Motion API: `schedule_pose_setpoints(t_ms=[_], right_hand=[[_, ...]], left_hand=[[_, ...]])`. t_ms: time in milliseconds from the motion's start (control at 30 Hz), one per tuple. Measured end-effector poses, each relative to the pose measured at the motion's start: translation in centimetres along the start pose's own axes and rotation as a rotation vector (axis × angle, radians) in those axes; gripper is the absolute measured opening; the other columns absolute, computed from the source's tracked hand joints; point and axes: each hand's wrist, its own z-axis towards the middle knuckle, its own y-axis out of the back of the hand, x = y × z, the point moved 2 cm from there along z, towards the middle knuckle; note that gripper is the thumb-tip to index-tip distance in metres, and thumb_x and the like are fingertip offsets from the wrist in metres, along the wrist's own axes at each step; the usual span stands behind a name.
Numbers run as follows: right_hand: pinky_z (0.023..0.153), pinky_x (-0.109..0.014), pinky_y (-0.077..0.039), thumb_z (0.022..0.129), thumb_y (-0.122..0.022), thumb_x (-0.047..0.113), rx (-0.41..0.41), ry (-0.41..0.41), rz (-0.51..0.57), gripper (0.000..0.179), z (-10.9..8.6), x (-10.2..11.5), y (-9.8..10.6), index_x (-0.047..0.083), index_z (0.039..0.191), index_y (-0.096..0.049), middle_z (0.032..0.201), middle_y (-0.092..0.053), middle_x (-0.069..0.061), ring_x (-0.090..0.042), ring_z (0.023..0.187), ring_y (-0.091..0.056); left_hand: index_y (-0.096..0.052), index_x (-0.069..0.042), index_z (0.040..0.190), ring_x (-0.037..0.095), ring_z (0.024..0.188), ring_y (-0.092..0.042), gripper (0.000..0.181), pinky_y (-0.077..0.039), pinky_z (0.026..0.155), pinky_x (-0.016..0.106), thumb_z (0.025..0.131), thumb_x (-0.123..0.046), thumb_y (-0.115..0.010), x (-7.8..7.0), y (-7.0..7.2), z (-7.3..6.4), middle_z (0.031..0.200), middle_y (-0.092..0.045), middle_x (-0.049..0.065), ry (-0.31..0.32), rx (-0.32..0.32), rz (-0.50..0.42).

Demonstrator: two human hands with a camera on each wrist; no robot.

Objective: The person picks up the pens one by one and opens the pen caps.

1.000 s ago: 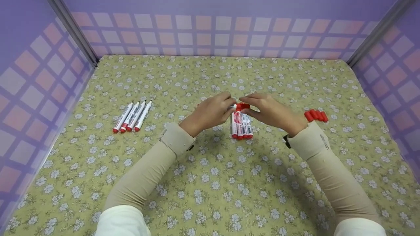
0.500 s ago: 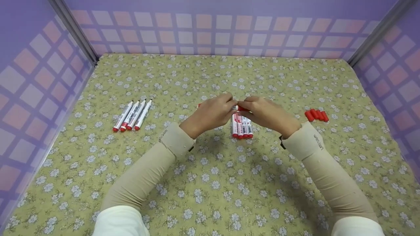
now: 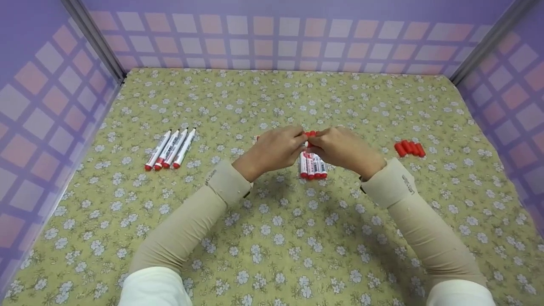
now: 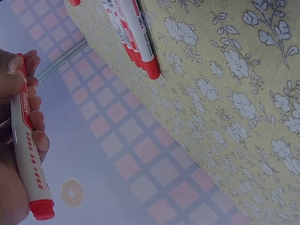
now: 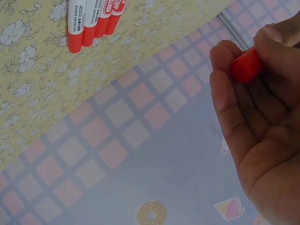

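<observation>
My left hand (image 3: 274,148) grips a white marker (image 4: 29,140) with red lettering and a red end plug, its fingers wrapped along the barrel. Facing it, my right hand (image 3: 346,148) pinches a red cap (image 5: 247,64) between thumb and fingers. In the head view the two hands nearly meet, with the cap at the marker's tip end; how far it sits on the barrel is hidden by fingers. Just below the hands lies a row of several capped whiteboard markers (image 3: 313,165), side by side, partly covered by the hands.
Several uncapped white markers (image 3: 170,148) lie side by side on the left, dark tips pointing away. To the right is a group of several loose red caps (image 3: 409,148). A flowered cloth (image 3: 272,255) covers the table, and checkered purple walls (image 3: 263,34) enclose its back and sides.
My right hand has moved left toward my left hand and closed further round the red cap. Both hands have come slightly lower in the head view. The markers and caps on the cloth stay put.
</observation>
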Motion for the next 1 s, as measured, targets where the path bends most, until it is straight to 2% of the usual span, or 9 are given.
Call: schedule_pose_setpoints(t_ms=[100,233,567,867,1000], right_hand=[[0.048,-0.025,-0.031,0.092,-0.063,0.008,0.002,0.010,-0.022,0.025,-0.05,0.15,0.02,0.006,0.068,-0.056,0.053,-0.046,-0.004,-0.010,0.047,-0.030],[0.048,-0.024,-0.030,0.091,-0.065,0.009,0.000,0.029,-0.038,0.024,-0.18,0.23,-0.11,0.005,0.069,-0.057,0.051,-0.046,-0.004,-0.010,0.044,-0.030],[0.047,-0.024,-0.028,0.092,-0.063,0.008,0.005,0.043,0.006,0.023,-0.43,0.18,-0.25,0.004,0.070,-0.057,0.054,-0.047,-0.006,-0.010,0.046,-0.032],[0.046,-0.025,-0.029,0.091,-0.064,0.008,-0.015,0.076,-0.003,0.017,-0.46,0.04,-0.21,0.001,0.076,-0.065,0.053,-0.048,-0.005,-0.010,0.046,-0.032],[0.046,-0.026,-0.037,0.090,-0.066,0.006,-0.041,0.084,-0.067,0.014,-0.54,0.20,-0.10,0.002,0.077,-0.066,0.057,-0.055,-0.009,-0.013,0.046,-0.040]], left_hand=[[-0.070,-0.003,0.106,0.017,0.073,-0.057,0.023,-0.050,0.064,0.028,0.098,-0.017,-0.054,0.00,-0.03,-0.09,0.092,-0.063,0.009,-0.009,-0.003,-0.023],[-0.071,-0.003,0.108,0.017,0.071,-0.056,0.024,-0.049,0.063,0.029,0.099,-0.016,-0.053,-0.01,-0.12,-0.27,0.093,-0.063,0.009,-0.027,0.000,-0.041],[-0.070,-0.002,0.107,0.016,0.069,-0.054,0.024,-0.048,0.062,0.028,0.099,-0.014,-0.051,-0.06,-0.13,-0.37,0.091,-0.062,0.009,-0.057,0.008,-0.042],[-0.069,-0.002,0.113,0.016,0.072,-0.059,0.026,-0.051,0.066,0.028,0.099,-0.016,-0.052,-0.11,-0.03,-0.28,0.098,-0.064,0.009,-0.027,0.052,-0.080],[-0.070,-0.003,0.110,0.015,0.068,-0.055,0.027,-0.048,0.063,0.028,0.101,-0.019,-0.050,0.07,-0.15,-0.31,0.095,-0.062,0.008,-0.001,0.070,-0.127]])
